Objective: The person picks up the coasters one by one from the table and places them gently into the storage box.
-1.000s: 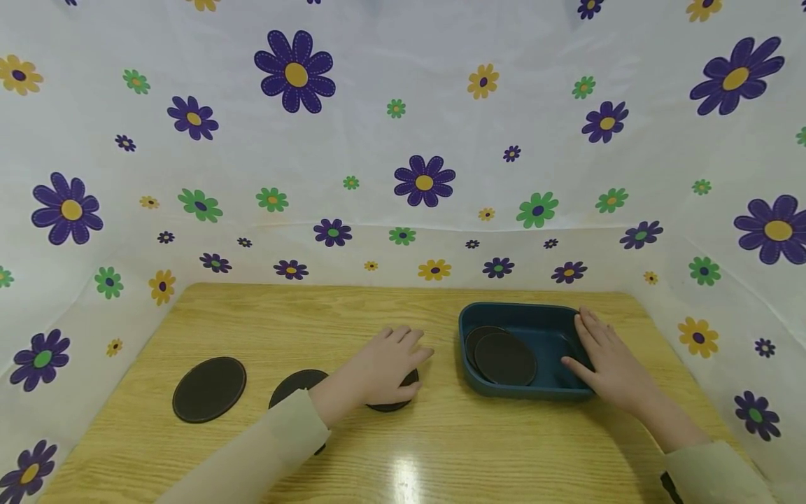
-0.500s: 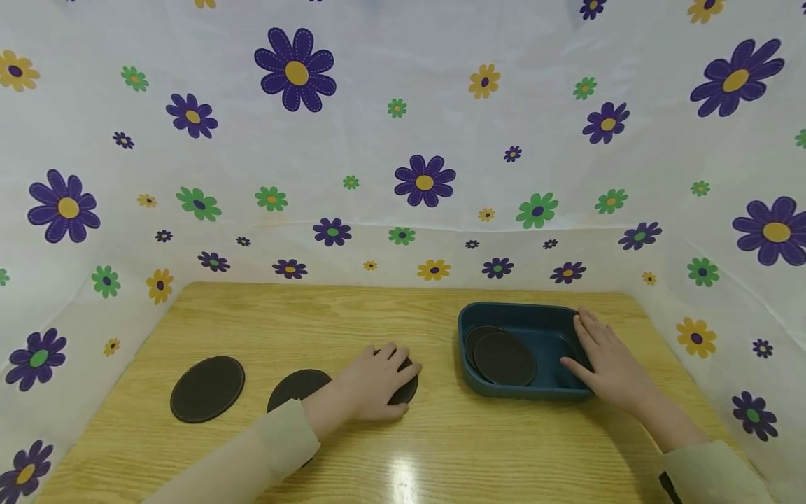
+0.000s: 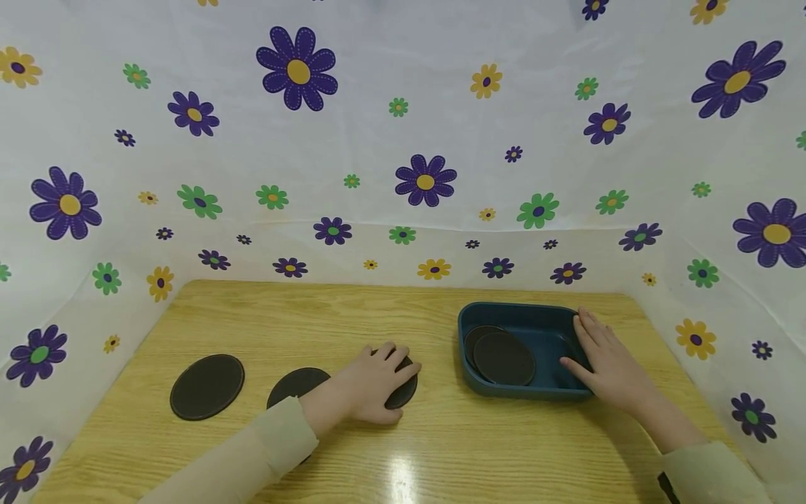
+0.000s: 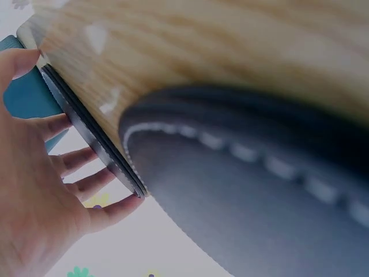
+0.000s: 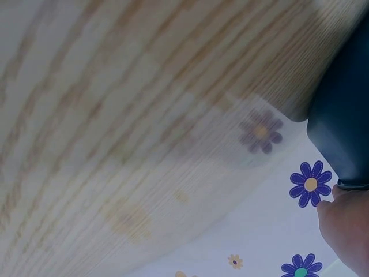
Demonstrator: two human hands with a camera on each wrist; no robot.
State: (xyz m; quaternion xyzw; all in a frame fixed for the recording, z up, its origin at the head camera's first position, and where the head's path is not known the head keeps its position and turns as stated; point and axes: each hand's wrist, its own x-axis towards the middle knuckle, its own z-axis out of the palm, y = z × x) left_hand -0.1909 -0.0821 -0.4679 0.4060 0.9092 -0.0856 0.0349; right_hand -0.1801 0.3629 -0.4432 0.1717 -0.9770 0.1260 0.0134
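Observation:
In the head view my left hand [image 3: 362, 388] lies over a black round coaster [image 3: 404, 385] on the table, fingers spread across it and thumb beside its near edge. The left wrist view shows fingertips [image 4: 128, 209] touching this coaster [image 4: 95, 138], with another stitched coaster [image 4: 230, 190] large in front. My right hand [image 3: 613, 374] holds the right wall of a dark blue tray [image 3: 522, 393], thumb over the inside. Two overlapping coasters [image 3: 506, 360] lie in the tray's left part. In the right wrist view a bit of the right hand [image 5: 349, 231] meets the tray [image 5: 343, 127].
At the left of the wooden table [image 3: 352, 308] lies another coaster [image 3: 208, 387]. A further coaster [image 3: 296, 385] is partly behind the left forearm, and a dark edge shows below the sleeve. A white cloth with flowers [image 3: 352, 140] surrounds the table's back and sides.
My left hand has drawn back slightly left and nearer, settling lower over the coaster over the second; it is nearly still since half a second ago. The right hand and tray keep their place.

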